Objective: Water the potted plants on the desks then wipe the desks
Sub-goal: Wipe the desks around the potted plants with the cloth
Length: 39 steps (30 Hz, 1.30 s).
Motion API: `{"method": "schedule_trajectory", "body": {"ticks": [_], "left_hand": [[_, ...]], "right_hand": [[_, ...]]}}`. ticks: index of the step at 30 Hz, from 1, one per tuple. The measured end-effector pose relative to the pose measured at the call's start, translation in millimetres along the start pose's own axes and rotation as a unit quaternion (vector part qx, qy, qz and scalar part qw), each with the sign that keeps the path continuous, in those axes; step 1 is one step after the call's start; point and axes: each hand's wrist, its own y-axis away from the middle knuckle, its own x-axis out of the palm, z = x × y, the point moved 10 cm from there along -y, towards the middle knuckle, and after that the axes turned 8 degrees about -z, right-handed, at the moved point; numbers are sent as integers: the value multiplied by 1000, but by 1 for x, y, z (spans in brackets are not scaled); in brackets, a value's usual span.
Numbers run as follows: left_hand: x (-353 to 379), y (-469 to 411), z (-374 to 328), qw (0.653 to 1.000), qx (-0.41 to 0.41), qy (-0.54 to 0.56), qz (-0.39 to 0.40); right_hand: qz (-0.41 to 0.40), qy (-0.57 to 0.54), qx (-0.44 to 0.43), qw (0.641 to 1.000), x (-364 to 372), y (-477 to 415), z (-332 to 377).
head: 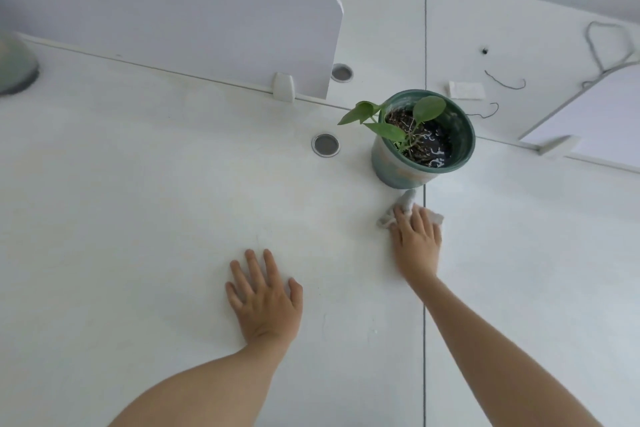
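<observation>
While the cloth [408,200] is worked across the desk [156,201], the right hand [417,239] lies on top of it with fingers extended and lightly spread, pressing it flat rather than gripping it. The left hand [265,302] rests palm-down on the same desk, fingers straight and apart, holding nothing; it appears to serve as a brace. The cloth sits at the seam [424,340] between this desk and the neighbouring desk [536,236], just in front of the green pot [398,172], and its far tip nearly reaches the pot's base; contact cannot be confirmed. To do this step well, apply even downward pressure through the whole palm, use overlapping strokes, and pass along the seam, where dirt is likely to collect. Work around the base of the pot without pushing it: the soil [429,146] glistens as though freshly watered, so a knock could spill water onto the wiped surface. The cloth is crumpled; its long axis runs roughly crosswise under the fingers, left to right, with one bunched end pointing away from the person toward the pot. Refolding it flatter would probably give wider coverage. The pot stands upright, opening upward, and the leaves [388,130] lean left toward the divider panel [173,21]. A round cable grommet [325,145] lies left of the pot; wipe over its rim as well.
</observation>
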Motion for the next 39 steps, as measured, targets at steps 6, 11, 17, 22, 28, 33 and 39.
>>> {"method": "schedule_trajectory", "body": {"ticks": [6,11,17,22,28,33,39], "left_hand": [[-1,2,-1,998,-15,52,13],[-5,6,2,997,-20,78,14],[-11,9,1,994,2,109,8],[-14,9,3,992,10,129,3],[-25,7,13,978,-6,209,8],[-54,16,47,879,-61,472,37],[-76,116,85,839,-79,538,-12]], "right_hand": [[-11,20,-103,994,15,83,59],[29,36,-168,985,18,135,65],[50,81,-149,984,-5,152,17],[6,-88,156,984,-33,181,-41],[-96,-292,253,917,-55,245,-57],[-107,-360,213,902,-63,260,-54],[-58,-418,128,897,-66,281,-44]]}}
